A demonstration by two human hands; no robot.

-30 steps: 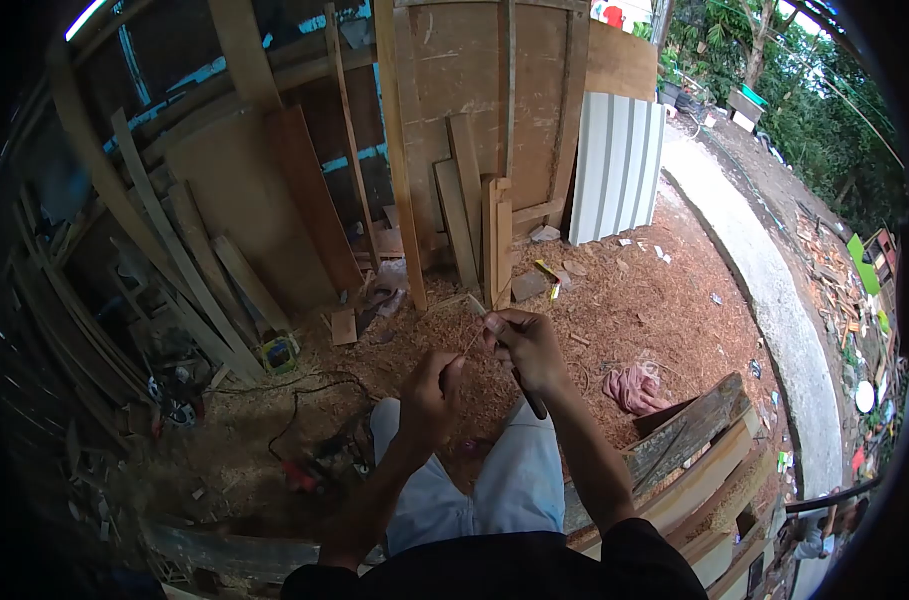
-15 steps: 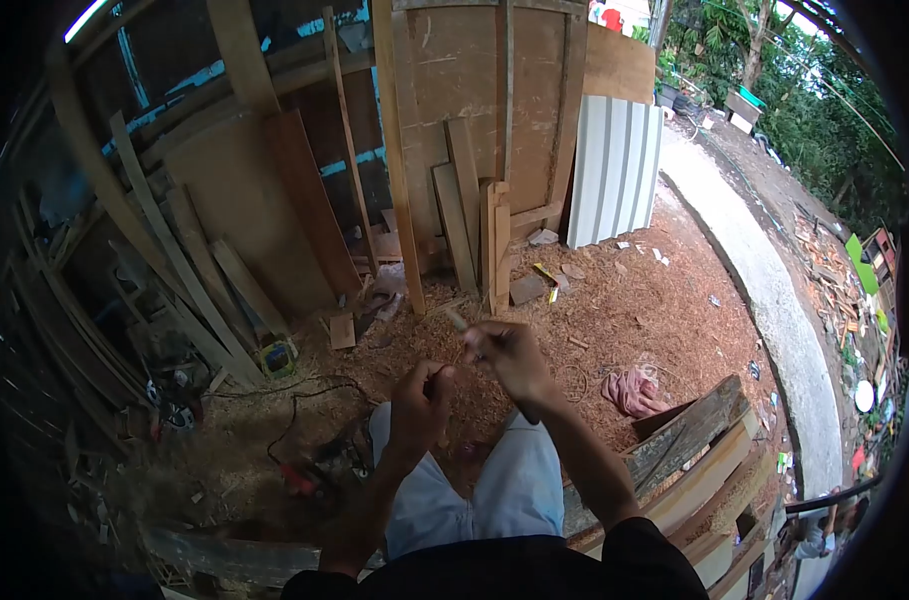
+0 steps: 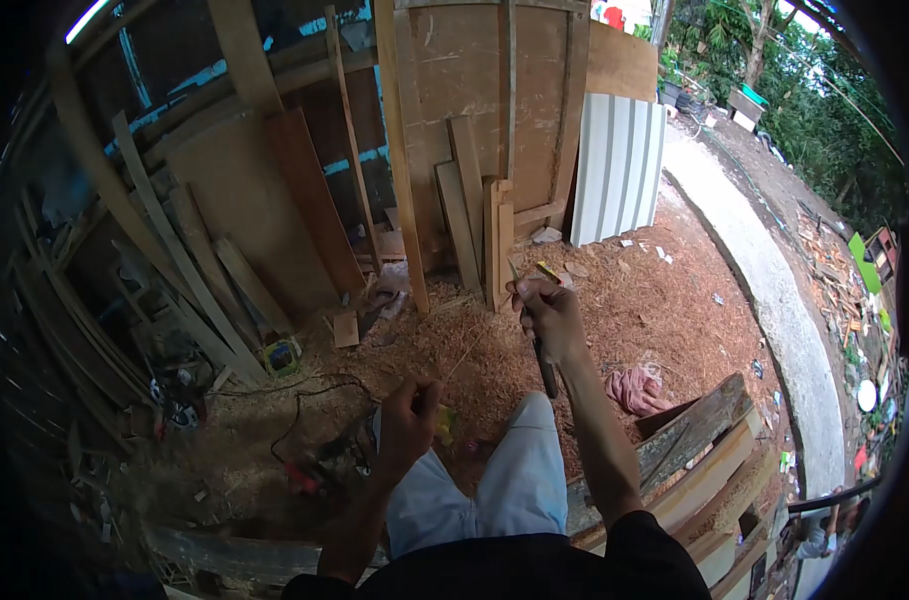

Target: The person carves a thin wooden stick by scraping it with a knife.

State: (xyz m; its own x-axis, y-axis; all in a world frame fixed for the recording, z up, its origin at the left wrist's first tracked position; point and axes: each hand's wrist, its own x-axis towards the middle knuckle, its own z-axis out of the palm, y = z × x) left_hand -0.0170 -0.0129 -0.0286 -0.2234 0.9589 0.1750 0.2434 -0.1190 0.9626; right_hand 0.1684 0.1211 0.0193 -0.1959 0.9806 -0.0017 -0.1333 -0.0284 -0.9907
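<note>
My right hand (image 3: 554, 318) is raised in front of my right knee, fingers closed around a slim dark tool (image 3: 547, 375). The tool's dark end hangs below the fist, and a small pale greenish tip shows above the fingers. Its exact kind is unclear. Lower and to the left, my left hand (image 3: 409, 415) is closed with thumb against fingers over my left thigh. A thin pale strand (image 3: 461, 358) shows just beyond its fingertips; whether the hand grips it I cannot tell. The two hands are apart.
Wood shavings (image 3: 614, 310) cover the ground. Boards (image 3: 464, 200) lean on the wall ahead, beside a corrugated metal sheet (image 3: 619, 170). Stacked planks (image 3: 699, 460) lie at right, near a pink cloth (image 3: 637, 388). A red-and-black power tool (image 3: 304, 478) with a cord lies left.
My right hand has moved right and slightly up, away from my left hand, and the dark tool end now shows below it. My left hand has shifted slightly down and left.
</note>
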